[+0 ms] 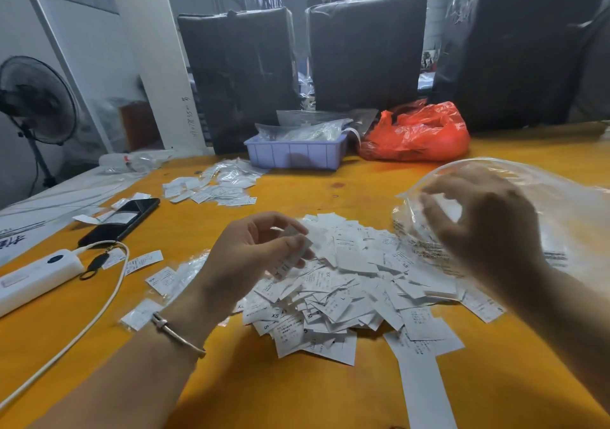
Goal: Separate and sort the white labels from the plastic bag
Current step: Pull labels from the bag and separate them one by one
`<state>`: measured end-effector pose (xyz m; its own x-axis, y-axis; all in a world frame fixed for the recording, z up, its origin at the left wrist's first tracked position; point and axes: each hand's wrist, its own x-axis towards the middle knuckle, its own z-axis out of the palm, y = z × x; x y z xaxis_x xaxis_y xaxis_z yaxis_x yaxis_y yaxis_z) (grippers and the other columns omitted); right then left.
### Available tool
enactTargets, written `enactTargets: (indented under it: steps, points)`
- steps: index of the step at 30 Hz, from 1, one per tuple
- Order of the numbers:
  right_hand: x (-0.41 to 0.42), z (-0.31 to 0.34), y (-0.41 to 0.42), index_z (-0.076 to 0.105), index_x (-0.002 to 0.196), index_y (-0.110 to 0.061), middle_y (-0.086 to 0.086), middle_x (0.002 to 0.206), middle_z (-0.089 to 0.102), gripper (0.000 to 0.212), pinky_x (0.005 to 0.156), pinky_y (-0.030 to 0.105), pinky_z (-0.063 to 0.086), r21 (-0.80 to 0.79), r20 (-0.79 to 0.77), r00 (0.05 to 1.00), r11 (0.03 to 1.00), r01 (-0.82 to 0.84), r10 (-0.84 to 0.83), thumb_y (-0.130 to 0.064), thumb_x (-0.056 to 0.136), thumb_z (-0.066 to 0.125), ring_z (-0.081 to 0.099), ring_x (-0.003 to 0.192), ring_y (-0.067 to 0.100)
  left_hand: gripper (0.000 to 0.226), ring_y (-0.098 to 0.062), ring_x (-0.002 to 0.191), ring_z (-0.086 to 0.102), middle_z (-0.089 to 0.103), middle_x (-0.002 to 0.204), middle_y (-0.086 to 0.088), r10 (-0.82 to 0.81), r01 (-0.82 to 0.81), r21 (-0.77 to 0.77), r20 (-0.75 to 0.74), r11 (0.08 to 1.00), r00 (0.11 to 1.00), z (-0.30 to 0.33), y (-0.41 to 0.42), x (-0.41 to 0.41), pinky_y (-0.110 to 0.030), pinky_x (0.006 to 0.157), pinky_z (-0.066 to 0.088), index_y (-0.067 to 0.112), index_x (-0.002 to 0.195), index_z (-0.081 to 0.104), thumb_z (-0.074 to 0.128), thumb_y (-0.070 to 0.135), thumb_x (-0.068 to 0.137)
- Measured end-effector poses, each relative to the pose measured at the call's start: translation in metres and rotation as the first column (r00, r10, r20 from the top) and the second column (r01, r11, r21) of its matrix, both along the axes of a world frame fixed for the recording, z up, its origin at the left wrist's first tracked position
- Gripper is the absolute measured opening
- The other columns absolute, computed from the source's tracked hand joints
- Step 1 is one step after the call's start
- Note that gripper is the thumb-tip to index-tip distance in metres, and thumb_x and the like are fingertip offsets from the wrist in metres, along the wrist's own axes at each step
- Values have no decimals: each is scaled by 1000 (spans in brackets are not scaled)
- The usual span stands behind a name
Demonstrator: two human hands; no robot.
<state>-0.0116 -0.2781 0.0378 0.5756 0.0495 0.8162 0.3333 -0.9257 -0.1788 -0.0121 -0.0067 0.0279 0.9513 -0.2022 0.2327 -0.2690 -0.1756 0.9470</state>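
My left hand [260, 250] pinches one label [293, 257]; the pile [346, 283] lies just beneath it. My right hand [478, 227] grips the bag [528, 204].

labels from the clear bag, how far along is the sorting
Done: the labels lie tipped out in a big pile, and a smaller batch sits apart near the lavender tray. In hand: the left hand pinches a label; the right hand holds the plastic bag. Left: most of the pile looks unsorted.

Right hand [485, 227] motion-blurred; clear bag [544, 204] cut off right.
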Motion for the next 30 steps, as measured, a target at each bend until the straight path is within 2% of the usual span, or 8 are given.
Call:
enactTargets:
  steps: [2,4,6,8,13,20,25,30]
  points:
    - [11,1,-20,72,88,-8,13,87,70,13,79,43,47,-84,-181,949,965,248,-260,-13,79,64,61,84,34,10,-18,69,71,77,83,-9,97,-95,72,-27,993,995,0,12,7,-18,57,53,7,91,69,70,16,86]
    - [19,-1,-30,70,102,-15,9,100,68,24,84,40,41,-241,-415,791,892,382,-451,-23,80,63,57,97,31,8,-16,68,68,76,82,-6,240,-231,166,-36,959,970,-2,24,15,-20,54,51,9,85,69,68,15,90]
    - [23,-6,-33,63,112,-21,5,113,62,36,87,37,40,-310,-562,665,870,383,-492,-40,82,61,51,108,27,14,-18,67,62,73,81,-8,376,-355,299,-12,886,927,-6,36,24,-27,55,49,11,78,70,68,18,91]
    - [27,-10,-35,60,116,-23,3,119,57,44,87,36,40,-317,-610,625,873,371,-487,-52,83,59,48,113,25,16,-22,67,58,71,82,-13,456,-405,454,-2,793,890,-8,47,30,-27,57,44,12,76,72,69,21,89]
    - [29,-13,-40,67,90,-20,2,94,65,13,79,33,38,-380,-485,674,829,411,-557,-18,89,54,56,89,25,15,-17,59,54,67,68,-2,497,-363,694,8,621,868,-10,65,35,-24,52,36,18,69,73,77,25,83]
    - [30,-13,-41,65,76,-13,6,76,64,17,71,32,35,-339,-427,716,832,439,-552,-5,84,53,54,71,27,26,-12,84,56,58,96,9,526,-449,752,161,483,835,-10,59,34,-28,65,41,32,90,62,83,33,76]
    - [30,-12,-42,71,76,-5,14,75,68,5,64,33,38,-189,-320,839,898,398,-440,-8,81,70,58,70,34,21,-14,97,54,57,106,7,469,-542,642,304,542,829,-9,42,27,-30,70,41,33,95,64,79,34,80]
    - [27,-11,-42,65,70,-3,19,63,65,20,57,30,36,-2,-121,954,961,277,-275,-14,75,81,60,59,35,12,-2,90,53,58,103,14,385,-502,549,322,668,865,-13,24,20,-20,63,39,34,91,66,76,34,83]
